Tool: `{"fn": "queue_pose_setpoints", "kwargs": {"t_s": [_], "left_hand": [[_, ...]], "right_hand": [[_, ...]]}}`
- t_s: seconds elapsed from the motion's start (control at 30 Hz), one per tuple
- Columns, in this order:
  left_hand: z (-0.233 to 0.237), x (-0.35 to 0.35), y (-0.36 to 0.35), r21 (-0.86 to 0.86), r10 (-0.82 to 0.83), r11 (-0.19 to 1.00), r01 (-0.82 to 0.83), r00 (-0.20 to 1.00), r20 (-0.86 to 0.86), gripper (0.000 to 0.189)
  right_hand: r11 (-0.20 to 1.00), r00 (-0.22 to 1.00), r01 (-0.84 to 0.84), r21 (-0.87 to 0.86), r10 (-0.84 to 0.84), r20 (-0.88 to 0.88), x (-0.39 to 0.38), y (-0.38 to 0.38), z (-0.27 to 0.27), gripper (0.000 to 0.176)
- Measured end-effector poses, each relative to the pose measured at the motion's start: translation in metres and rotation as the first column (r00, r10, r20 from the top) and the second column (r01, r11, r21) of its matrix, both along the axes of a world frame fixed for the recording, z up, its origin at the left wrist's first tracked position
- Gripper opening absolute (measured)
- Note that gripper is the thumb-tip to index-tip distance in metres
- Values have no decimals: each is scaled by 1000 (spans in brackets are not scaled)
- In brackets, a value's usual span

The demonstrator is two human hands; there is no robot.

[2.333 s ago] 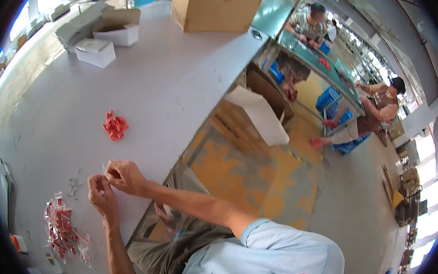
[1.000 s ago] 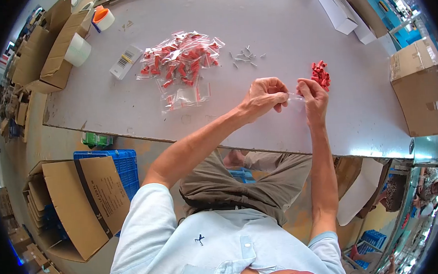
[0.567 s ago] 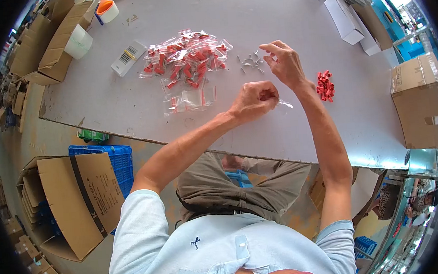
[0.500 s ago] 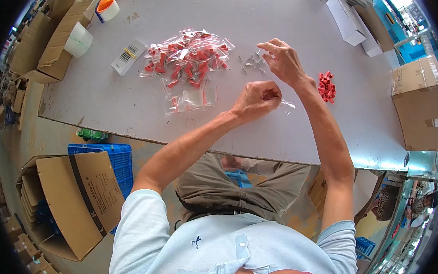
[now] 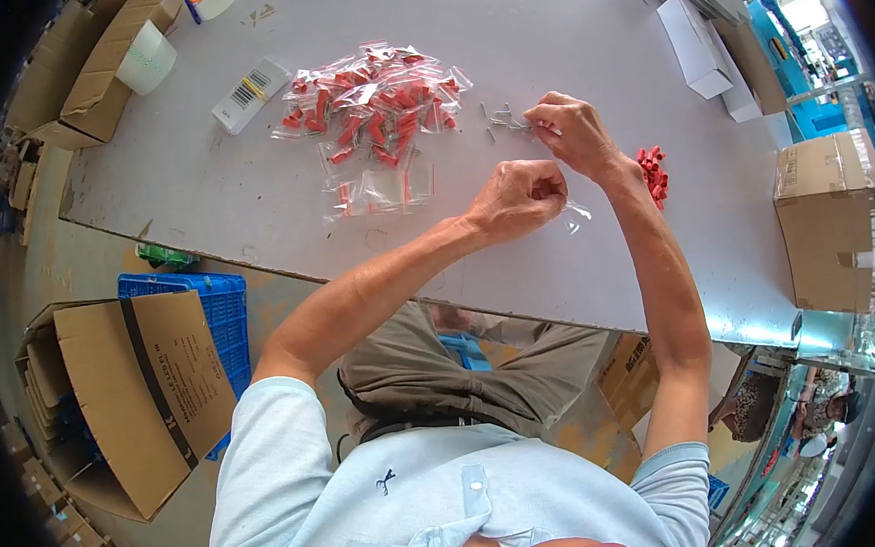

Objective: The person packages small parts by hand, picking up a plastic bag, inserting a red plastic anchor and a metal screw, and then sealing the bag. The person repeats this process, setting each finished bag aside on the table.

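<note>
My left hand [image 5: 519, 200] is closed in a pinch on a small clear plastic bag [image 5: 578, 217], whose loose end sticks out to the right of the fingers. Farther up the table, my right hand [image 5: 573, 131] has thumb and fingertips drawn together at a small scatter of thin metal screws [image 5: 500, 121]; at least one seems to be between the fingertips. Beside my right forearm lies a heap of small red plastic pieces [image 5: 654, 174]. Left of the hands is a large pile of clear bags with red pieces inside [image 5: 377, 102], and flat clear bags [image 5: 382, 191] lie just below it.
A white box with a barcode label [image 5: 250, 94] and tape rolls [image 5: 147, 61] lie at the left. Cartons stand at the table's right edge [image 5: 827, 225] and far left [image 5: 96, 94]. Below the table edge are an open carton [image 5: 144, 392] and a blue crate [image 5: 221, 312].
My right hand has come down onto the metal screws, its fingers going from spread to pinched. My left hand keeps hold of the plastic bag in nearly the same place. The view has shifted slightly.
</note>
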State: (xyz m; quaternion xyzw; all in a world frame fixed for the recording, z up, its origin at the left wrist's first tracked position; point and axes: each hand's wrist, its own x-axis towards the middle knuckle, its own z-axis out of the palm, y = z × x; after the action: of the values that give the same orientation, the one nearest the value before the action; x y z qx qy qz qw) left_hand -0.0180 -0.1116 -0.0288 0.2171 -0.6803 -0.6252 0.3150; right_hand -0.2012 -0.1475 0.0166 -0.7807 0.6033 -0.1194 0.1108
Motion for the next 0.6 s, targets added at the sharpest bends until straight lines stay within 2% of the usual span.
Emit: {"fn": "queue_pose_setpoints", "kwargs": {"t_s": [0.07, 0.13, 0.27, 0.4, 0.47, 0.5, 0.57, 0.6], "left_hand": [[1, 0, 0, -2, 5, 1000, -5, 1000, 7, 7], [0, 0, 0, 11, 11, 1000, -11, 1000, 3, 6], [-1, -1, -1, -1, 25, 1000, -25, 1000, 0, 6], [2, -1, -2, -31, 50, 998, -49, 998, 23, 5], [-2, 0, 0, -35, 67, 997, -66, 998, 20, 5], [-2, 0, 0, -29, 84, 996, -83, 996, 18, 5], [-1, -1, -3, -29, 91, 995, -91, 996, 11, 6], [0, 0, -3, -31, 115, 993, -114, 993, 4, 6]], "right_hand": [[1000, 1000, -25, 2, 25, -16, -2, -3, -2, 20], [972, 972, -201, -123, 182, -148, -3, -6, -6, 11], [956, 950, -265, -124, 237, -201, -3, -8, -7, 5], [963, 970, -228, -144, 212, -119, 2, -2, -1, 1], [996, 993, -29, -84, 38, 109, 4, 5, 0, 6], [996, 994, -30, -88, 39, 105, 3, 7, -2, 6], [993, 955, 58, -102, -25, 295, -4, 11, -7, 11], [992, 956, 65, -104, -32, 291, -6, 14, -6, 11]]}}
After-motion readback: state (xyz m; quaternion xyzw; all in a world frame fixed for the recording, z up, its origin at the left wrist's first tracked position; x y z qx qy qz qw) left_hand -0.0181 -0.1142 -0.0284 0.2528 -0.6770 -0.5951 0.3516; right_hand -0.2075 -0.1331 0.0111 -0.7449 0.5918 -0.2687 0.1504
